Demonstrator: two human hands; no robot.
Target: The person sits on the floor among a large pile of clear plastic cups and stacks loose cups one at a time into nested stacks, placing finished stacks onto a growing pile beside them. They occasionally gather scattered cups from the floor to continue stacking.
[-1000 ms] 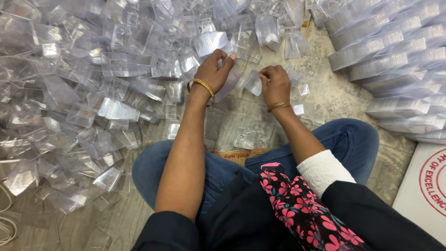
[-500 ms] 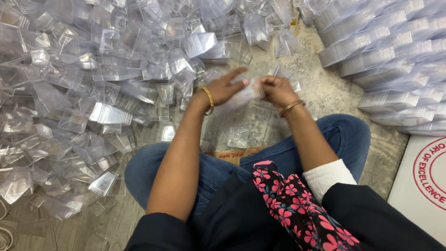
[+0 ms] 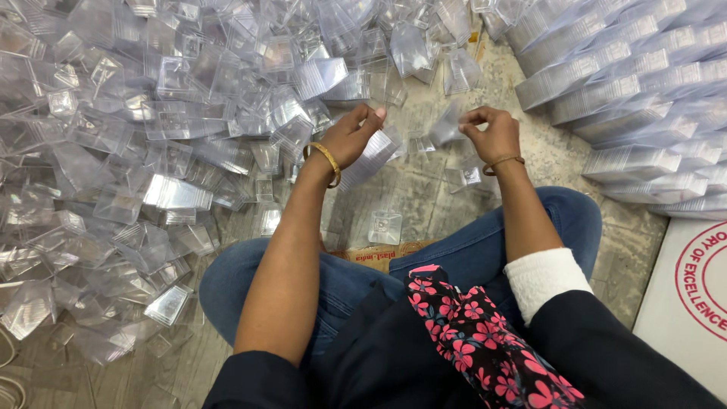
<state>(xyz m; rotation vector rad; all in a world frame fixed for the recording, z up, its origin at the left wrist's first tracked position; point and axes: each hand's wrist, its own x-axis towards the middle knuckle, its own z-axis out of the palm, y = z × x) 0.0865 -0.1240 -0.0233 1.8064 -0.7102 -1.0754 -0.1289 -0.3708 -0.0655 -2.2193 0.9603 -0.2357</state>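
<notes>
I sit cross-legged on the floor in blue jeans. My left hand (image 3: 352,136), with a gold bangle at the wrist, grips a stack of clear plastic pieces (image 3: 372,157) that juts down to the right of the palm. My right hand (image 3: 491,135), with a thin bangle, pinches one clear plastic piece (image 3: 447,126) between thumb and fingers. The two hands are held apart above the floor, just in front of my knees. A single small clear box (image 3: 385,226) lies on the floor below them.
A big loose heap of clear plastic boxes (image 3: 151,136) covers the floor to the left and ahead. Neat rows of stacked clear pieces (image 3: 636,83) lie at the right. A white carton (image 3: 693,303) with a red round print sits at lower right.
The hands were together at the heap, then met over one piece. They have now drawn apart, the left keeping the stack, the right holding one piece.
</notes>
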